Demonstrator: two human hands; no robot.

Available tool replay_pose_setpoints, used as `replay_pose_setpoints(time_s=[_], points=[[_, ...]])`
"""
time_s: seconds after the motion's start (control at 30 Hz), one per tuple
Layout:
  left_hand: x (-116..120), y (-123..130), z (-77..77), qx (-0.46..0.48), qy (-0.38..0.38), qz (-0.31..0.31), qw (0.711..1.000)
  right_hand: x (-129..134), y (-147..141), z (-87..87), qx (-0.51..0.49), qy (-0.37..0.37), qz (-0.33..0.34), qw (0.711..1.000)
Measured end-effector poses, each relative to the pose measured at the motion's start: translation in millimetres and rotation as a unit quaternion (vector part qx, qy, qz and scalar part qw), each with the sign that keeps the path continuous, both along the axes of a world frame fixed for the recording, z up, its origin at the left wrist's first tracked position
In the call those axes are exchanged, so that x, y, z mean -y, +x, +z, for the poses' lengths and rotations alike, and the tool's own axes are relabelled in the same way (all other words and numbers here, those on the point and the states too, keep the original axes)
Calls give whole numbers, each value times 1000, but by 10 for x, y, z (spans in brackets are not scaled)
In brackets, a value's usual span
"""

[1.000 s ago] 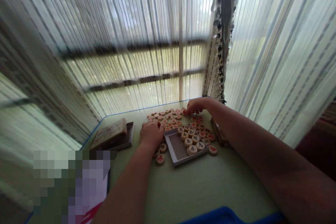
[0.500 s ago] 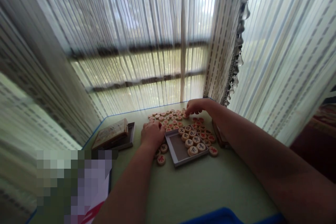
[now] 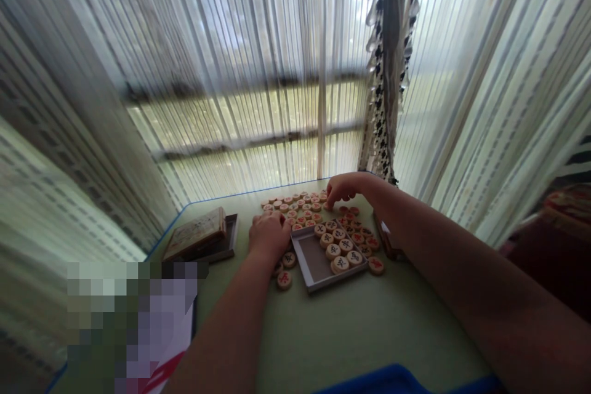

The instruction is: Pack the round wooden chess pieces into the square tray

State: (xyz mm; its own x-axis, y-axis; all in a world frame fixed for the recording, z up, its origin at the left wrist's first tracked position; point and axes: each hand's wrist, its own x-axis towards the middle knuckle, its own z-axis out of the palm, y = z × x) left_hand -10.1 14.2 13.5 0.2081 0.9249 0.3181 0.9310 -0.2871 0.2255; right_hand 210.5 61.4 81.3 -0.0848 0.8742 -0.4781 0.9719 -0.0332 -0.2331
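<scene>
Many round wooden Chinese chess pieces (image 3: 303, 212) with red or black characters lie spread over the far part of the table. My right hand (image 3: 344, 188) reaches in from the right, its fingers curled down and pinched on a Chinese chess piece (image 3: 327, 205) at the far edge of the spread. A shallow grey box (image 3: 308, 263) sits in front, several black-marked pieces (image 3: 339, 246) laid in rows on its right side. My left hand (image 3: 269, 234) rests at the box's left corner, fingers loosely stretched over the table; the fingertips are partly hidden.
A worn lidded box (image 3: 197, 233) leans on a dark tray (image 3: 231, 239) at the left. Beyond my right forearm stands a brown box (image 3: 389, 237), partly covered. A blue object (image 3: 388, 375) edges the near side. Striped curtains (image 3: 258, 74) hang behind the green table (image 3: 323, 326).
Both hands stay nearly where they were. The beaded curtain at the right has swung left and looks wider.
</scene>
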Motion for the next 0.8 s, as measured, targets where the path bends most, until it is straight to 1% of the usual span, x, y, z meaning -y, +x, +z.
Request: replay_pose_setpoints(time_s=[0.17, 0.37, 0.47, 0.53, 0.63, 0.7, 0.73, 0.8], points=[[-10, 0, -9, 7, 3, -2, 1000, -13, 37, -3, 3, -2, -5, 1000], [-22, -3, -1, 18, -5, -3, 1000, -25, 56, -7, -6, -1, 8, 1000], [-20, -4, -2, 18, -5, -2, 1000, -48, 75, -22, -19, 11, -10, 1000], [-21, -3, -6, 16, -3, -1, 1000, -71, 97, -36, -39, 44, -29, 998], [-23, -1, -10, 14, -1, -1, 1000, -100, 128, -50, -49, 148, -51, 986], [-23, 0, -10, 13, -4, 1, 1000, -103, 136, -47, -39, 184, -57, 981], [-23, 0, -9, 13, -6, 2, 1000, -99, 135, -42, -32, 178, -56, 982], [-21, -1, -5, 14, -10, 3, 1000, -82, 121, -28, -18, 128, -43, 991]])
